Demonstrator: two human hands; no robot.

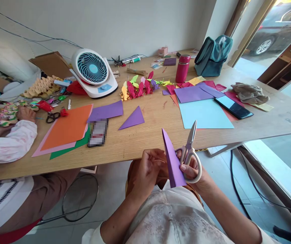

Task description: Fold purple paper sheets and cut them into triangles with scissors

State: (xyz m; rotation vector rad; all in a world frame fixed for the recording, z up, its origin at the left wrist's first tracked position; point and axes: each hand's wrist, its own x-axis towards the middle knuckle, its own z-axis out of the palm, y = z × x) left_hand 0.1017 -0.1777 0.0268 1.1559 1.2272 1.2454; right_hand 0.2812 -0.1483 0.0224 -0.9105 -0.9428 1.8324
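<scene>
Scissors (189,145) with pale handles are held in my right hand (192,169), blades up and nearly together. A folded purple paper (172,162), long and tapering to a point at the top, stands between my hands. My left hand (151,167) is at its left side with bent fingers, the fingertips partly behind the paper. On the table (120,145) beyond lies a purple paper triangle (133,118). Farther right is a light blue sheet (203,115) under purple sheets (193,93).
At the left, another person's hand (25,113) rests near small crafts. A white fan (93,73), a pink bottle (183,68), a teal bag (212,56), a black phone (233,106), orange paper (67,125) and a blurred phone (98,133) are on the table.
</scene>
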